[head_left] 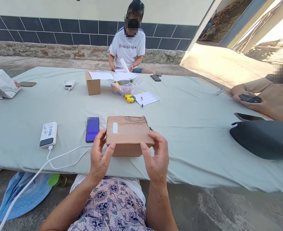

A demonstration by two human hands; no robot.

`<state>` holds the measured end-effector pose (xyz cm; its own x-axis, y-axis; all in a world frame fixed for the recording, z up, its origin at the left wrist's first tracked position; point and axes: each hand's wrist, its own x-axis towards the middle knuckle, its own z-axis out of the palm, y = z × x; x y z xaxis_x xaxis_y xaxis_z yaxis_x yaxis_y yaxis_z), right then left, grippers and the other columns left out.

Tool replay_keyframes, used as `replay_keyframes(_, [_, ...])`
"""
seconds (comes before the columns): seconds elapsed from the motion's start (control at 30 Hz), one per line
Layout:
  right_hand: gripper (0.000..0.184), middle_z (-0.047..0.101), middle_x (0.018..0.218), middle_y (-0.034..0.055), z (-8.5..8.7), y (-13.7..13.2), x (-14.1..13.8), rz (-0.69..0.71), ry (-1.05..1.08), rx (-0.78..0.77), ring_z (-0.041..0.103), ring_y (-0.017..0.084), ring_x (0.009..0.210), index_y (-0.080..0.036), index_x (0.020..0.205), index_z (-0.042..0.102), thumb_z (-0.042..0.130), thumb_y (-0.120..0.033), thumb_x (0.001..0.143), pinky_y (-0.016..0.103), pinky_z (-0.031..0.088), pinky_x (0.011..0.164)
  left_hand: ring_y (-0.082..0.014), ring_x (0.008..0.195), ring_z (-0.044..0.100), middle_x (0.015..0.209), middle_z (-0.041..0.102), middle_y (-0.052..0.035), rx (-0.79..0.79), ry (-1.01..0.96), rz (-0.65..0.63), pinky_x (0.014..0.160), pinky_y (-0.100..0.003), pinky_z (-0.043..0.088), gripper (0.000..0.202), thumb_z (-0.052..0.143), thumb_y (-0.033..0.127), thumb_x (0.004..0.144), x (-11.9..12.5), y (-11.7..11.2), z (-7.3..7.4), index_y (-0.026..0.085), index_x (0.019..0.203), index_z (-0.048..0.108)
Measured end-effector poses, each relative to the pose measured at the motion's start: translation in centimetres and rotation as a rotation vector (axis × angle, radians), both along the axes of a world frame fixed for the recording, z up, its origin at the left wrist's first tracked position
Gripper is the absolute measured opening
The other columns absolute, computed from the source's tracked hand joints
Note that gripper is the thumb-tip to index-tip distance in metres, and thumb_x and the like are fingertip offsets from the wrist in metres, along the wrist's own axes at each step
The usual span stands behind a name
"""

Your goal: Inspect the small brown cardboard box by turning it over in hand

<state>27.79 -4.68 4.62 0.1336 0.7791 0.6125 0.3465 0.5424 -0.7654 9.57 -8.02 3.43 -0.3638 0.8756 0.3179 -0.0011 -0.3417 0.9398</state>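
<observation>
A closed brown cardboard box [129, 133] is in front of me at the near side of the table, held between my two hands. Its top bears a small blue-and-white patterned sticker [115, 127] and dark scribbled lines along the far edge. My left hand [101, 154] grips the near left corner, thumb on the front edge and fingers along the side. On the opposite side my right hand [157, 155] grips the near right corner in the same way. Left of the box lies a phone [92, 129] with a lit purple screen. Whether the box touches the cloth is hard to see.
A white power bank [48, 134] with a white cable [66, 158] lies at left. Farther back are an open carton [93, 86], a clear plastic basin [125, 88], a yellow tape measure [129, 98] and paper [147, 98]. A black case [263, 139] is at right. Other people sit around the table.
</observation>
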Motion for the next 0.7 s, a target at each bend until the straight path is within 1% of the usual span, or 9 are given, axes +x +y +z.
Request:
replay_keyframes(0.1, [0.031, 0.061, 0.132, 0.0123, 0.0, 0.0, -0.1, 0.014, -0.01, 0.009, 0.059, 0.025, 0.126, -0.024, 0.124, 0.058, 0.065, -0.035, 0.096, 0.039, 0.052, 0.095, -0.0255, 0.133, 0.061, 0.144, 0.061, -0.013, 0.026, 0.032, 0.022, 0.111, -0.036, 0.053, 0.051, 0.069, 0.04, 0.095, 0.0, -0.2, 0.4, 0.022, 0.141, 0.055])
replay_keyframes(0.23, [0.029, 0.061, 0.131, 0.0118, -0.2, -0.2, -0.3, 0.036, -0.024, 0.029, 0.059, 0.025, 0.126, -0.024, 0.124, 0.058, 0.064, -0.033, 0.097, 0.041, 0.053, 0.098, -0.0243, 0.133, 0.06, 0.143, 0.06, -0.0134, 0.122, 0.132, 0.069, 0.112, -0.036, 0.052, 0.049, 0.065, 0.037, 0.097, -0.2, -0.3, 0.3, 0.023, 0.143, 0.054])
replay_keyframes(0.3, [0.035, 0.061, 0.13, 0.0116, -0.3, -0.2, -0.5, 0.034, -0.04, 0.03, 0.06, 0.024, 0.122, -0.025, 0.131, 0.056, 0.063, -0.033, 0.097, 0.041, 0.054, 0.098, -0.0244, 0.134, 0.059, 0.144, 0.059, -0.0136, 0.149, 0.177, 0.094, 0.115, -0.038, 0.05, 0.049, 0.063, 0.036, 0.099, -0.3, -0.3, 0.1, 0.023, 0.145, 0.053])
replay_keyframes(0.37, [0.046, 0.06, 0.133, 0.0125, -0.4, -0.2, -0.7, 0.007, -0.072, 0.038, 0.06, 0.025, 0.121, -0.025, 0.14, 0.052, 0.063, -0.035, 0.097, 0.043, 0.055, 0.098, -0.0245, 0.136, 0.057, 0.145, 0.057, -0.0143, 0.165, 0.213, 0.109, 0.117, -0.04, 0.049, 0.049, 0.06, 0.034, 0.101, -0.2, -0.3, -0.2, 0.023, 0.147, 0.051])
replay_keyframes(0.5, [0.066, 0.055, 0.139, 0.0144, -0.3, -0.2, -1.3, -0.061, -0.164, 0.083, 0.054, 0.03, 0.131, -0.027, 0.151, 0.043, 0.07, -0.043, 0.094, 0.053, 0.051, 0.107, -0.0265, 0.143, 0.051, 0.151, 0.051, -0.0162, 0.245, 0.35, 0.144, 0.121, -0.047, 0.044, 0.051, 0.058, 0.028, 0.101, 0.4, -0.5, -0.5, 0.024, 0.151, 0.045])
replay_keyframes(0.6, [0.076, 0.052, 0.142, 0.0151, -0.3, -0.2, -1.5, -0.058, -0.188, 0.073, 0.053, 0.032, 0.134, -0.028, 0.155, 0.038, 0.074, -0.05, 0.091, 0.055, 0.051, 0.108, -0.0303, 0.146, 0.047, 0.151, 0.05, -0.0178, 0.312, 0.454, 0.195, 0.121, -0.052, 0.043, 0.062, 0.067, 0.031, 0.096, 0.6, -0.5, -0.6, 0.023, 0.152, 0.042])
replay_keyframes(0.7, [0.079, 0.053, 0.141, 0.0151, -0.4, -0.2, -1.5, -0.071, -0.184, 0.083, 0.054, 0.032, 0.133, -0.029, 0.155, 0.04, 0.076, -0.052, 0.089, 0.055, 0.051, 0.107, -0.0295, 0.143, 0.05, 0.147, 0.052, -0.0172, 0.315, 0.457, 0.224, 0.117, -0.049, 0.048, 0.066, 0.075, 0.034, 0.092, 0.5, -0.3, -0.5, 0.023, 0.149, 0.044])
